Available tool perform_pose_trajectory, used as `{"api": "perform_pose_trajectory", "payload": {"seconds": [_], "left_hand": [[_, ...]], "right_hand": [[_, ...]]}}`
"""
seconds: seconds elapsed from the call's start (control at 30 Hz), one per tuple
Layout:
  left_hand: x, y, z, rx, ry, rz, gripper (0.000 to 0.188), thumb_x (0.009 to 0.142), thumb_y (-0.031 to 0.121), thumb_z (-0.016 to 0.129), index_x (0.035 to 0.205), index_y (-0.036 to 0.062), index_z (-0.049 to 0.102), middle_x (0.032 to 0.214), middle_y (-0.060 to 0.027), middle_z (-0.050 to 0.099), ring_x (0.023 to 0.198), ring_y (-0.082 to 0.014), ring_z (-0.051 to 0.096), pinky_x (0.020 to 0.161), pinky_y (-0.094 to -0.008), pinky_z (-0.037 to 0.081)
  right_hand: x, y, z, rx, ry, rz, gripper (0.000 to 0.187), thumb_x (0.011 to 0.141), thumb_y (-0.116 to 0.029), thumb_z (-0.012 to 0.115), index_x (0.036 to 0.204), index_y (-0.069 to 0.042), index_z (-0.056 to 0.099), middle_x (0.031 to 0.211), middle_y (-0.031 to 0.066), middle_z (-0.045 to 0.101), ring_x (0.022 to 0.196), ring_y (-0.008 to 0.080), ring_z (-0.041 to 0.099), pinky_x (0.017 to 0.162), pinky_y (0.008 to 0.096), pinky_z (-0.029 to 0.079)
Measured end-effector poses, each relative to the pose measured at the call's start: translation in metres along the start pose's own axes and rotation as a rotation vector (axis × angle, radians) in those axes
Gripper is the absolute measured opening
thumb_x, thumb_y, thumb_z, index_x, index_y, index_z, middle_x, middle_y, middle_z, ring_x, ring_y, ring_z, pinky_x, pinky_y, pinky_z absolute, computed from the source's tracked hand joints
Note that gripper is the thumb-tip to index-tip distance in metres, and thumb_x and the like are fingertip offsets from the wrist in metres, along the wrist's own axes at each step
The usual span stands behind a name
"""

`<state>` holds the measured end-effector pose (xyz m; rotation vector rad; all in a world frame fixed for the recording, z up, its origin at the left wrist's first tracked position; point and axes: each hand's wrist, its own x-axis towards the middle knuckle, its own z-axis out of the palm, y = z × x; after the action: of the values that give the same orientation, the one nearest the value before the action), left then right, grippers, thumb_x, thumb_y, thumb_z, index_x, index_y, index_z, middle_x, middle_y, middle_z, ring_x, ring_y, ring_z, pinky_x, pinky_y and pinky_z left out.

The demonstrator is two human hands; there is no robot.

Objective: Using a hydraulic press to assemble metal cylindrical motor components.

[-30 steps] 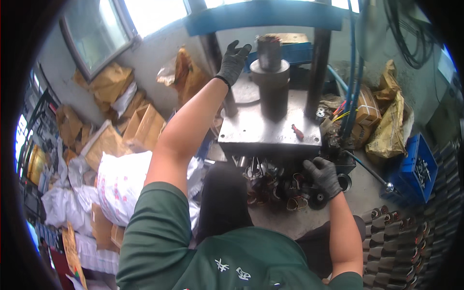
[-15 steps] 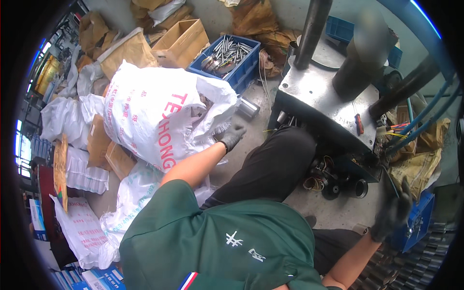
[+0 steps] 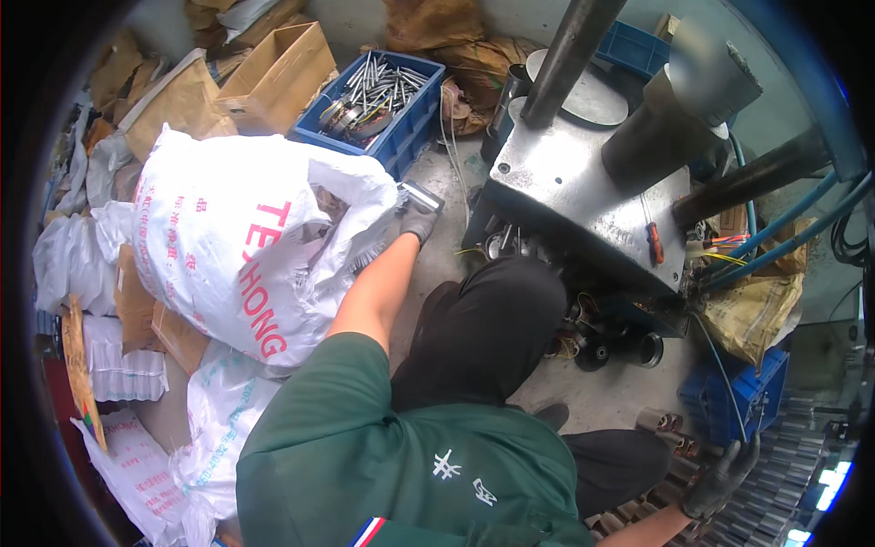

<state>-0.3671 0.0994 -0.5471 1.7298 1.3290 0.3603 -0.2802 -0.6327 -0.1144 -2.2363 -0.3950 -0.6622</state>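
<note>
My left hand (image 3: 418, 222), in a dark grey glove, is at the near end of a shiny metal cylinder (image 3: 424, 195) on the floor; the fingers look closed around that end, though partly hidden. Right beside it lies the torn mouth of a big white woven sack (image 3: 214, 237) with red lettering. At the lower right, my gloved right hand (image 3: 718, 485) has its fingers stretched apart and nothing in it. It hovers over rows of stacked metal pieces (image 3: 802, 456). A thin cable (image 3: 725, 374) hangs down close to its fingertips.
A blue crate (image 3: 415, 123) of metal shafts stands beyond the sack, next to a wooden box (image 3: 278, 77). A heavy press (image 3: 565, 173) with thick columns stands ahead; a red-handled screwdriver (image 3: 653, 242) lies on its plate. Motor parts (image 3: 620, 346) sit below; a blue bin (image 3: 752, 392) stands right.
My left hand has reached forward onto the metal cylinder. My right hand has moved down and nearer, toward the stacked metal pieces. The whole view has shifted somewhat to the right.
</note>
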Motion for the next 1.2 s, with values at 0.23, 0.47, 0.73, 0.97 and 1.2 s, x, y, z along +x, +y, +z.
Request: {"api": "perform_pose_trajectory", "payload": {"seconds": [0.23,0.47,0.73,0.97,1.2], "left_hand": [[0.109,-0.029,0.013,0.074,0.06,-0.137,0.041,0.09,0.031,0.058,0.117,0.0035,0.073,0.128,-0.0216,0.069,0.118,-0.0338,0.067,0.099,-0.0437,0.052],[0.152,-0.074,0.012,-0.111,-0.016,-0.248,0.065,0.088,0.051,0.066,0.129,0.0009,0.066,0.135,-0.0238,0.065,0.121,-0.0385,0.064,0.097,-0.0459,0.053],[0.029,-0.027,-0.016,0.323,-0.067,0.528,0.053,0.076,0.031,0.086,0.114,0.0018,0.063,0.126,-0.0165,0.063,0.118,-0.0285,0.055,0.098,-0.0393,0.047],[-0.038,0.071,-0.075,-0.216,0.002,0.448,0.04,0.074,0.025,0.088,0.095,0.0038,0.061,0.09,-0.0129,0.065,0.083,-0.0241,0.06,0.081,-0.0374,0.05],[-0.113,0.207,-0.111,0.089,0.431,0.913,0.037,0.069,0.015,0.091,0.086,0.0028,0.062,0.123,-0.0173,0.056,0.108,-0.0275,0.06,0.094,-0.0363,0.051]], "right_hand": [[0.008,0.009,0.025,-0.138,0.186,0.176,0.038,0.106,-0.02,0.058,0.14,-0.008,0.05,0.127,0.0141,0.065,0.101,0.0206,0.068,0.075,0.028,0.054],[0.007,0.0,0.046,-0.082,0.34,0.164,0.032,0.104,-0.019,0.059,0.133,-0.01,0.05,0.119,0.0145,0.065,0.092,0.0186,0.07,0.055,0.0225,0.05],[0.009,0.009,0.046,-0.083,0.41,0.151,0.031,0.104,-0.016,0.06,0.131,-0.004,0.05,0.123,0.0176,0.065,0.101,0.0239,0.07,0.071,0.0322,0.059],[0.01,0.011,0.044,-0.337,0.439,-0.037,0.034,0.103,-0.012,0.064,0.129,0.005,0.05,0.118,0.0187,0.071,0.101,0.0259,0.072,0.086,0.0341,0.061],[0.009,0.015,0.051,0.041,0.436,0.0,0.037,0.103,-0.014,0.064,0.132,0.003,0.047,0.125,0.0186,0.064,0.115,0.0248,0.062,0.099,0.0367,0.054]]}}
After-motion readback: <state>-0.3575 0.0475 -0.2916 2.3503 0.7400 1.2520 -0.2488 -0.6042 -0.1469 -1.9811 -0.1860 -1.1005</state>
